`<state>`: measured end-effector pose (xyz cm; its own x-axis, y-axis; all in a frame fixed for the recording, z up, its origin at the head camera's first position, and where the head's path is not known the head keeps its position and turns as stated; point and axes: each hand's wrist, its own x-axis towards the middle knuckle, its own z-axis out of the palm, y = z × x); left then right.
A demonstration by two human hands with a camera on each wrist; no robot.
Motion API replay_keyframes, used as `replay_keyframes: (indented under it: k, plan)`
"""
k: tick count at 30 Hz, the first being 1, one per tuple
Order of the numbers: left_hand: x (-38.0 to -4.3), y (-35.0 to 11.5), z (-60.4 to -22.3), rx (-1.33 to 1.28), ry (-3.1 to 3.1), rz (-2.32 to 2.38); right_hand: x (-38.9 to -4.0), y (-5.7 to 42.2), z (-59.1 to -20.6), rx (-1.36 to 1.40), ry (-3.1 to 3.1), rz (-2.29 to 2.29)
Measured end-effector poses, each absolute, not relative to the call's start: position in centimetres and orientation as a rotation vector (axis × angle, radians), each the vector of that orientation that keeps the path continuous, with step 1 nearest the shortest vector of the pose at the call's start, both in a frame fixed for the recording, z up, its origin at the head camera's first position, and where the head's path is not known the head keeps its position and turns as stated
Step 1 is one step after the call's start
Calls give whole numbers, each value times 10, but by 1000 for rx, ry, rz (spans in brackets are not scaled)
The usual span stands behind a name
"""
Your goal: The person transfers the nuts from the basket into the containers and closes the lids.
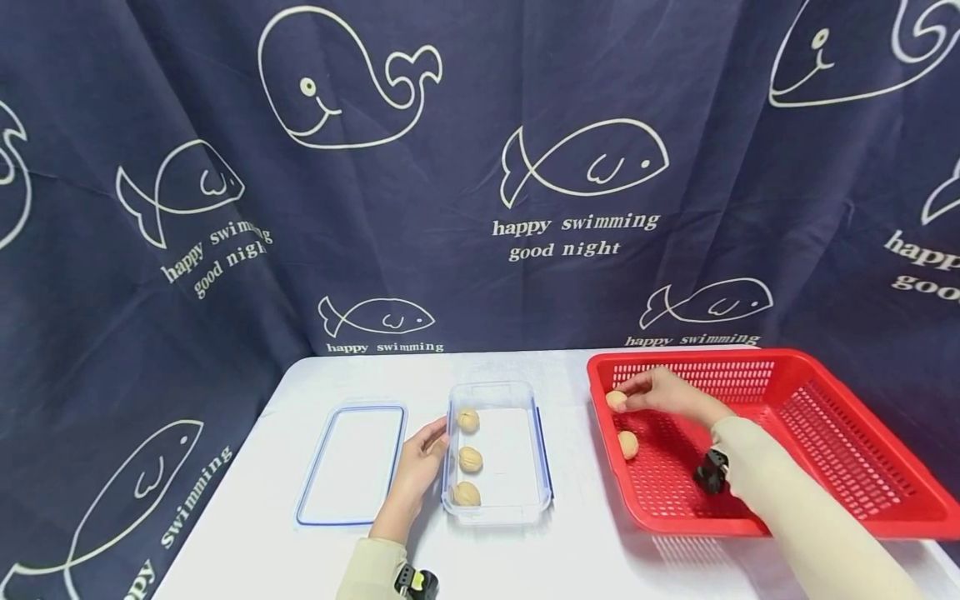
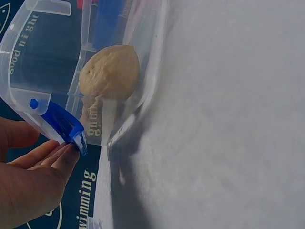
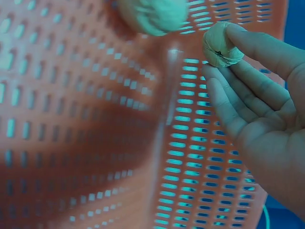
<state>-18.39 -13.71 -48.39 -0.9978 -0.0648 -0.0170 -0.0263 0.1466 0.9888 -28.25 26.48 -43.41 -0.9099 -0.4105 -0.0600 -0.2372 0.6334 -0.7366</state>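
My right hand [image 1: 660, 392] pinches a walnut [image 3: 220, 45] between thumb and fingers, inside the red basket [image 1: 750, 527] by its left wall. Another walnut [image 1: 627, 445] lies nearer in the same basket. At the left side of a clear plastic container [image 1: 498, 515], my left hand [image 1: 422, 458] rests its fingers against the outside. The left wrist view has those fingertips touching a blue latch [image 2: 64, 124], the thumb apart from them. Along the container's left side sit three walnuts in a row: a far one [image 1: 468, 419], a middle one [image 1: 471, 459] and a near one [image 1: 467, 494].
A clear lid with a blue seal [image 1: 352, 467] lies flat on the white table [image 1: 577, 567], left of the container. Behind the table hangs a dark blue curtain [image 1: 465, 183] printed with whales and fish. The basket's raised rim stands at the table's right.
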Motion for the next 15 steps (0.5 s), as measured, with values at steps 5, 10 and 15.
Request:
replay_keyframes:
  k: [5, 10, 15]
  plan:
    - [-183, -137, -482, 81, -2357, -2029, -284, 266, -423, -522, 2650, -1217]
    - [-183, -138, -483, 77, -2360, -2036, -282, 265, -413, -533, 2666, -1300]
    - [-184, -138, -484, 88, -2366, -2042, -280, 263, -405, -528, 2722, -1337]
